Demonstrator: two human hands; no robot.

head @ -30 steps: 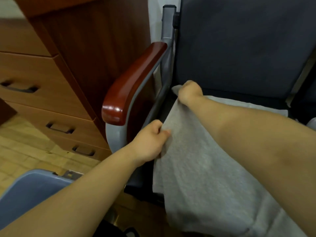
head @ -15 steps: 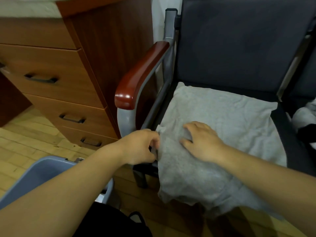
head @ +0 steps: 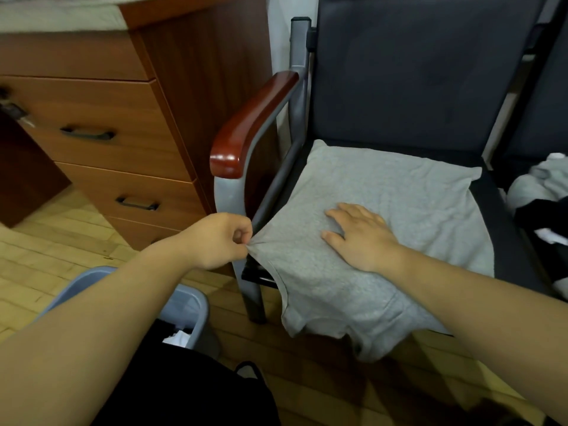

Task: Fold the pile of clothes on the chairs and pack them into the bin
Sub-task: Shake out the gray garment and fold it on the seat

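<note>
A grey garment [head: 408, 210] lies spread over the dark seat of a chair [head: 498, 229], its near part hanging over the front edge. My left hand [head: 219, 239] pinches the garment's left edge just beside the chair's frame and pulls it taut. My right hand [head: 361, 235] rests flat on the cloth with straight fingers. A blue-grey bin [head: 190, 305] stands on the floor at the lower left, partly hidden by my left arm, with something white and dark inside.
A wooden drawer unit [head: 107, 133] stands left of the chair. The chair's red-brown armrest [head: 249, 127] rises between it and the seat. More white, grey and black clothes [head: 544, 195] lie on the neighbouring chair at the right edge. The floor is pale wood.
My right hand came back from the garment's far corner to the near middle and now lies flat. My left hand kept its pinch on the left edge. The view pulled back.
</note>
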